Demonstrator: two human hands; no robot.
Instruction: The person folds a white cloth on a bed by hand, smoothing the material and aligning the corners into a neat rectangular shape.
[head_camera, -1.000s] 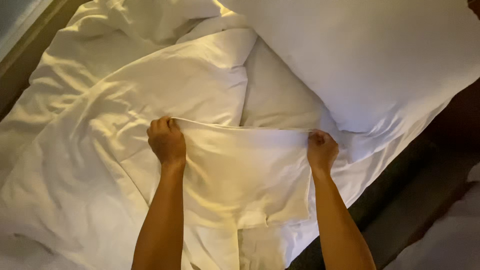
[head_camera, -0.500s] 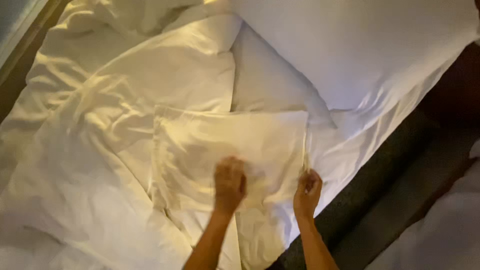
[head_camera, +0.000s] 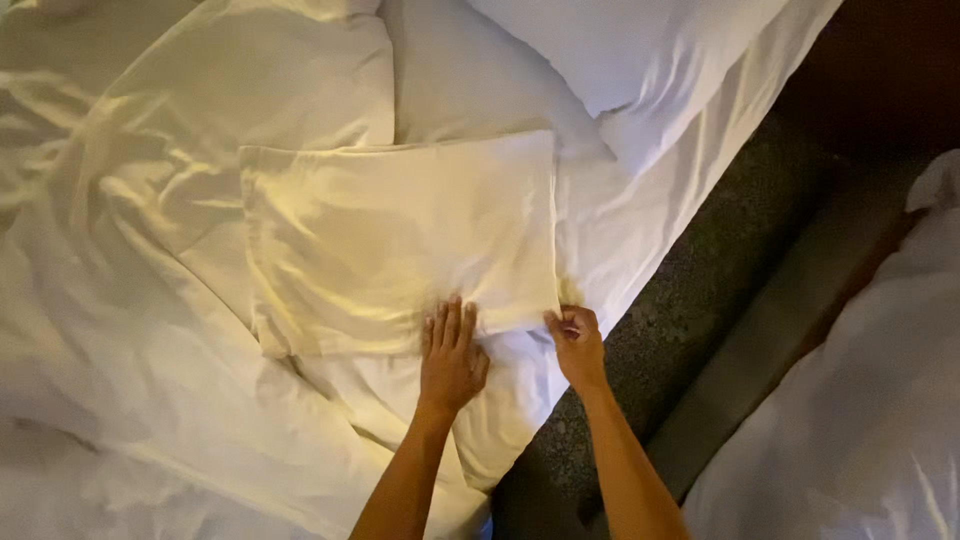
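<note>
The left hand (head_camera: 452, 360) is laid flat, fingers spread and released, on the near edge of a folded white pillowcase (head_camera: 400, 240); nothing is grasped by it. The right hand (head_camera: 575, 345) is closed in a pinching grip on the near right corner of the same pillowcase, the fingertips curled onto the cloth at that corner.

The pillowcase is seen as a roughly rectangular piece of white cloth, tinted warm yellow by the light, folded flat with soft creases running across it — its left edge is slightly wavy and its right edge straight. It is spread on top of a rumpled white duvet (head_camera: 130, 330), near the right side of the bed (head_camera: 650, 210), with its far edge just beside a smooth stretch of sheet.

Beyond it, at the top of the view, a large white pillow (head_camera: 640, 60) is lying toward the bed's corner. To the right of the bed a strip of dark carpet (head_camera: 720, 270) is visible, and further right — well apart from the hands — the white bedding of a second bed (head_camera: 870, 400) is shown.
</note>
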